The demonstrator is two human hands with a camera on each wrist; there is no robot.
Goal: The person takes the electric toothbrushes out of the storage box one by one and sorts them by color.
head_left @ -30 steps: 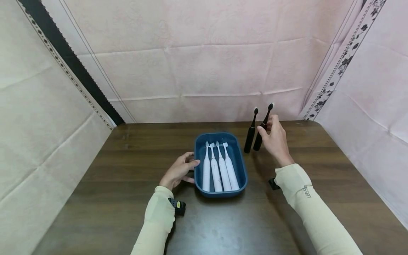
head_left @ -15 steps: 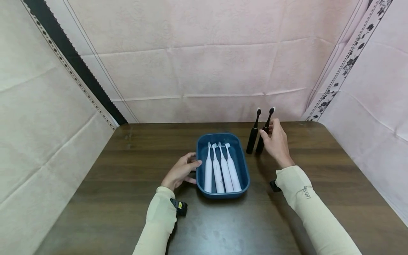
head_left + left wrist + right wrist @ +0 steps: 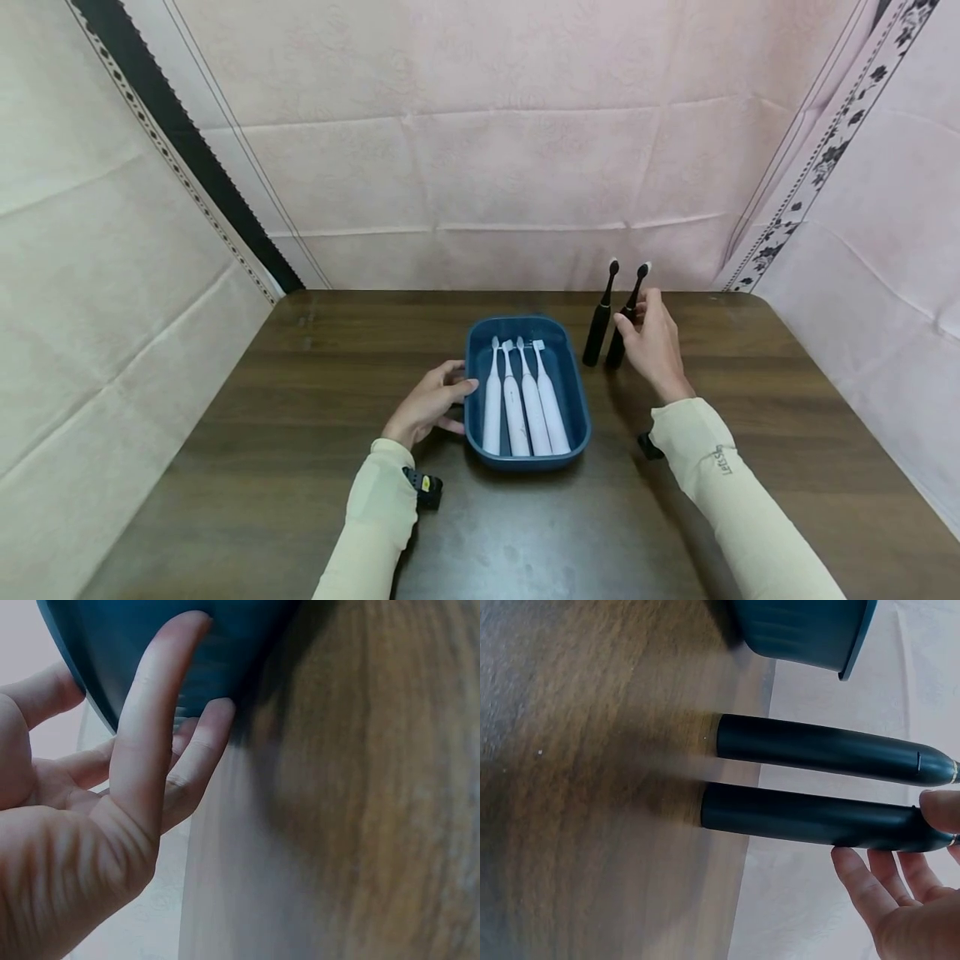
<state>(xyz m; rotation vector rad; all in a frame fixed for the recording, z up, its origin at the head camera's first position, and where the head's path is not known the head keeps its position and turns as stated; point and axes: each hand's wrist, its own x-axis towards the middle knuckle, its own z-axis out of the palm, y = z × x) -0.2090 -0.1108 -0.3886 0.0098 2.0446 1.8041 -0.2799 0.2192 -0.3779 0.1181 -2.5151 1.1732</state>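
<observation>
A blue tray lies in the middle of the table with several white electric toothbrushes side by side in it. My left hand holds its left side, thumb over the rim and fingers against the outer wall. To the right of the tray, one black electric toothbrush stands upright, untouched. Beside it my right hand pinches a second black electric toothbrush near the top of its handle. That brush is upright, its base down at the table; whether it touches I cannot tell.
The brown wooden table ends at a pale cloth hanging behind it. More cloth hangs at the left and right sides. Dark wrist devices sit on both wrists.
The right hand has lowered its black toothbrush slightly, beside the standing one. The left hand keeps its place on the tray. The whole head view has shifted a little.
</observation>
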